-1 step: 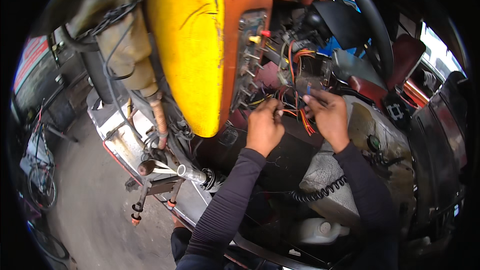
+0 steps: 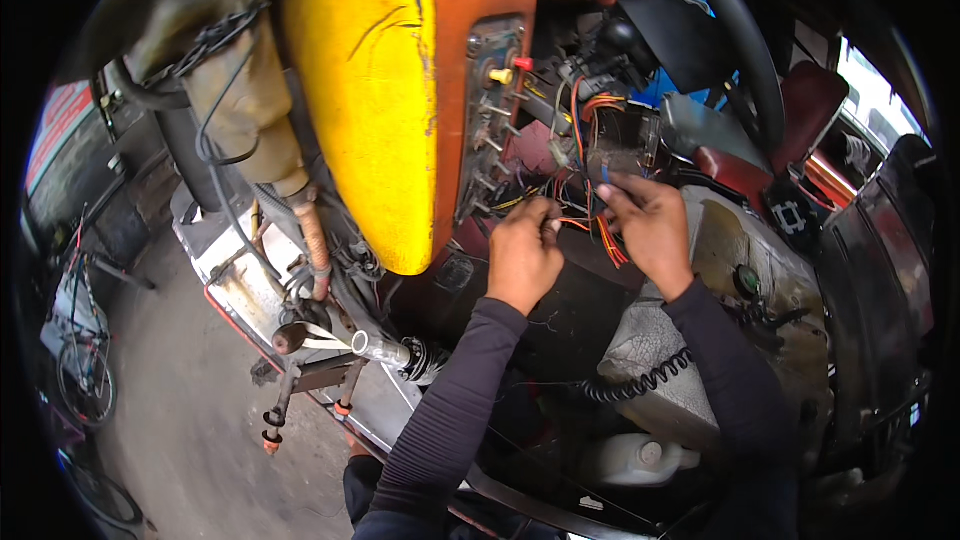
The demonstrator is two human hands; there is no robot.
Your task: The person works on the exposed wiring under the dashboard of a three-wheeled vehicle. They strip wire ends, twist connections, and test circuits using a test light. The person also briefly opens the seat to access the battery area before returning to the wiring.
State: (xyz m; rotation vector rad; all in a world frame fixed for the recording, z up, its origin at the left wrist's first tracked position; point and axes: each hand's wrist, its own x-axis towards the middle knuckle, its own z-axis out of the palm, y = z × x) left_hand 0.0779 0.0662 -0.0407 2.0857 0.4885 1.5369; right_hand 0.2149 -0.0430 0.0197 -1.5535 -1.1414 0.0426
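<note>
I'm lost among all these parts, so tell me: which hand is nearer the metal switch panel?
The left hand, near the lower end of the metal switch panel; the right hand is farther off, beyond the orange wires.

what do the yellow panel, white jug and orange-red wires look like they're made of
Yellow panel: probably painted metal, perhaps fibreglass; glossy coat, worn dark along the right edge.
White jug: likely moulded plastic, given its smooth, rounded, slightly cloudy surface.
Orange-red wires: apparently coated in flexible plastic, judging by bright, even colour and loose bends; the cores can't be made out.
</note>
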